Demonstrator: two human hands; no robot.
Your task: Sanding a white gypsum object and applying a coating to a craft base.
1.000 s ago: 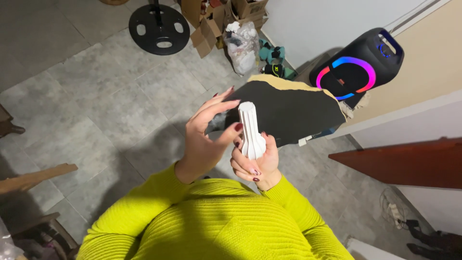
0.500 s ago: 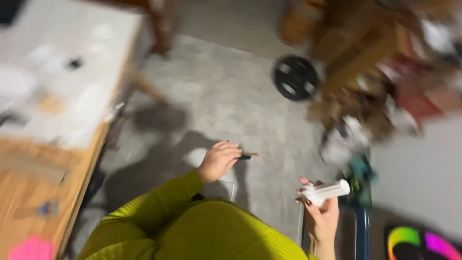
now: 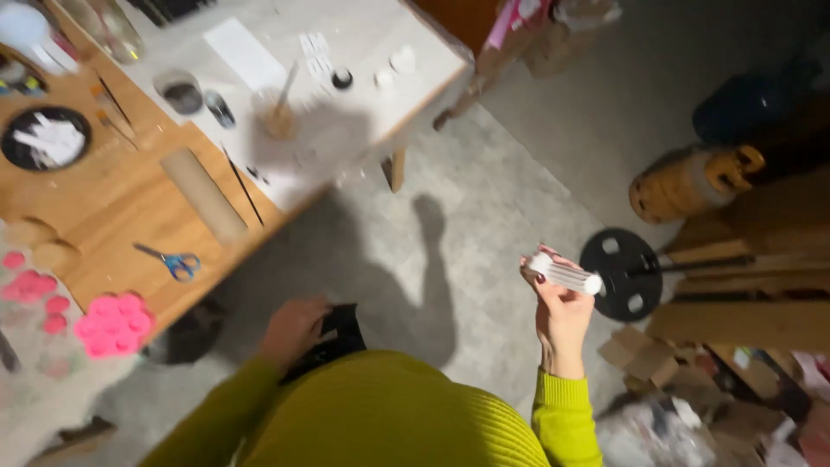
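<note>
My right hand (image 3: 560,304) is raised over the grey floor and grips a white ribbed roll (image 3: 566,275) held sideways. My left hand (image 3: 292,329) is low against my body in the yellow-green sweater, touching a dark object (image 3: 341,333) at my waist; whether it grips it is unclear. To the left stands a wooden table (image 3: 164,225) partly covered by a white sheet (image 3: 363,43).
On the table lie a cardboard tube (image 3: 204,195), blue-handled scissors (image 3: 171,260), a pink flower-shaped mould (image 3: 114,324), a black dish (image 3: 46,138), a glass jar (image 3: 181,91) and brushes. A black weight plate (image 3: 621,273), cardboard scraps (image 3: 641,353) and an orange-brown container (image 3: 696,182) crowd the floor at right.
The view has swung left so the table now fills the upper left. My right hand still holds the white roll; my left hand has dropped from mid-air to my waist.
</note>
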